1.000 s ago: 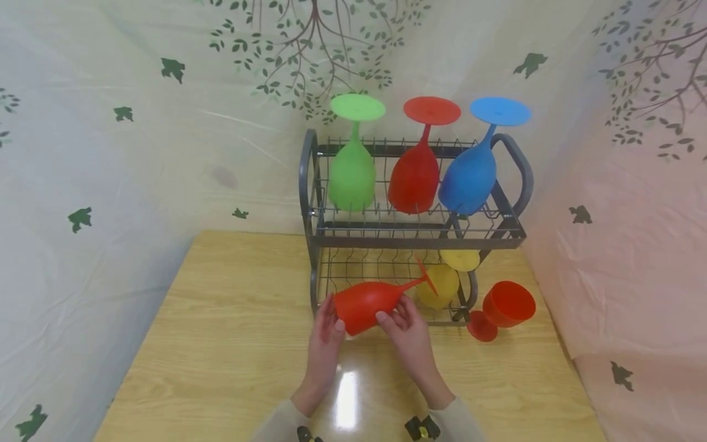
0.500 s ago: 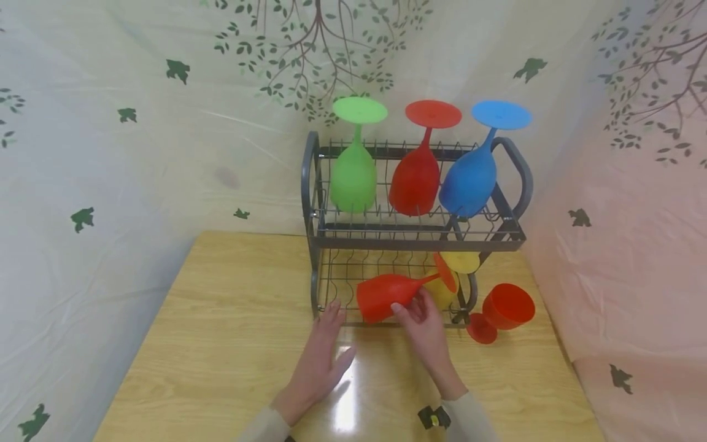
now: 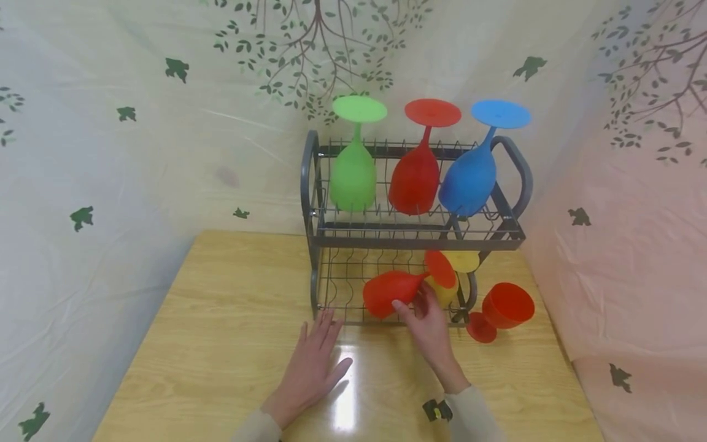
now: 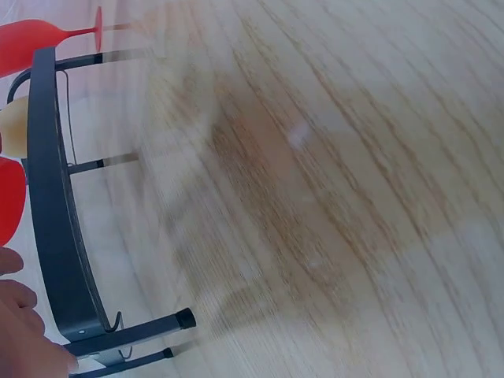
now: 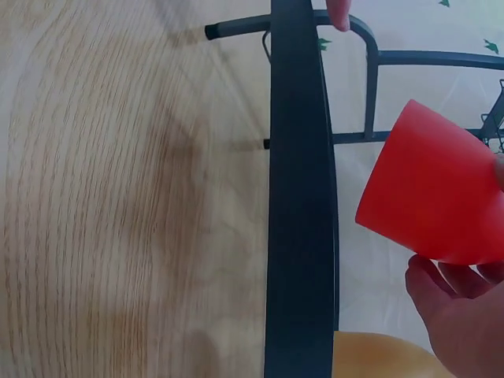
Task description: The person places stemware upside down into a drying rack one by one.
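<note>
My right hand point(image 3: 434, 333) holds a red plastic wine glass point(image 3: 386, 293) by the bowl near its stem, thumb in front and fingers behind. The glass lies tilted over the lower tier of a black two-tier dish rack point(image 3: 414, 244), its mouth toward the left and its foot up to the right. In the right wrist view the red bowl point(image 5: 433, 189) hangs over the rack's front bar point(image 5: 301, 197). My left hand point(image 3: 309, 368) has its fingers straight, fingertips right at the rack's lower front left edge. Behind the held glass, an upside-down yellow glass point(image 3: 463, 261) is partly hidden.
On the upper tier stand upside-down green point(image 3: 352, 178), red point(image 3: 414, 181) and blue point(image 3: 468, 181) wine glasses. Another red glass point(image 3: 508, 306) lies tilted on the wooden table point(image 3: 232, 319) right of the rack. A patterned cloth point(image 3: 166, 153) hangs behind.
The left hand has let go of the red wine glass and drawn back left and down. The right hand has carried the glass right and further into the lower tier, turning its foot toward the camera.
</note>
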A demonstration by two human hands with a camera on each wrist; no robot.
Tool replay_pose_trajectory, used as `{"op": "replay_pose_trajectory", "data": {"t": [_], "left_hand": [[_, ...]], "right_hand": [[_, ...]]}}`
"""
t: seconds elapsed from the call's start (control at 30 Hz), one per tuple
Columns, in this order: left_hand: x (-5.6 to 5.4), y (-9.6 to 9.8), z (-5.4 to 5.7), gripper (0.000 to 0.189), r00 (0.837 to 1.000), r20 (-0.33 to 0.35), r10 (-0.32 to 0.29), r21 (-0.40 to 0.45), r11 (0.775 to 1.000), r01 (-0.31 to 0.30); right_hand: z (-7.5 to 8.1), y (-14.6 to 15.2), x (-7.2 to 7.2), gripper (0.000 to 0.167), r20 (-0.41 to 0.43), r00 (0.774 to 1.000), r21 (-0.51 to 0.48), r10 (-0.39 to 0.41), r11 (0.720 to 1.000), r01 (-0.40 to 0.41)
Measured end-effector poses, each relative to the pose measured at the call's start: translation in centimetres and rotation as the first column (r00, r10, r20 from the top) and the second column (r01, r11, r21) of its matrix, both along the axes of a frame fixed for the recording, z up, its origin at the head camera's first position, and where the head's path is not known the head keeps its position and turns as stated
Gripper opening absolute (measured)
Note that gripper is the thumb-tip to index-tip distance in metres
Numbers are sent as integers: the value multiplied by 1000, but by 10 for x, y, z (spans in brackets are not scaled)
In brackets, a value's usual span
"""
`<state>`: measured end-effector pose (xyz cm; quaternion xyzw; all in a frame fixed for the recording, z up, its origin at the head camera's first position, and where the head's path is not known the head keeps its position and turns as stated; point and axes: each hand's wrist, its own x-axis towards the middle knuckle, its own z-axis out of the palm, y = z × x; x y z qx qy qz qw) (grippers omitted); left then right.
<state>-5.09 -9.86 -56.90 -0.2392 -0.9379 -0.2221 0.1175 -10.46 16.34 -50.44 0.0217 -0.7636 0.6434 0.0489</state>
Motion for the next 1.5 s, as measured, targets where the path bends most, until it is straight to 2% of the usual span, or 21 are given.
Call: {"op": "replay_pose_trajectory", "data": {"t": [0.23, 0.43, 0.6, 1.0, 1.5], "left_hand": [[1, -2, -5, 78, 1000, -6, 26, -58, 998, -26], [2, -2, -7, 79, 999, 2, 41, -80, 996, -41], [1, -2, -8, 80, 999, -9, 38, -100, 994, -39], [0, -4, -10, 81, 999, 4, 34, -100, 994, -33], [-2, -6, -9, 82, 999, 25, 34, -116, 993, -30]], "right_hand": [[-2, 3, -8, 74, -71, 997, 133, -16, 991, 25], [-2, 4, -15, 71, -126, 992, 248, -18, 968, 49], [-2, 5, -19, 72, -139, 990, 319, -5, 947, 50], [-2, 3, -27, 66, -78, 997, 380, 10, 925, 20], [-5, 0, -33, 62, -47, 998, 401, 42, 916, -20]]}}
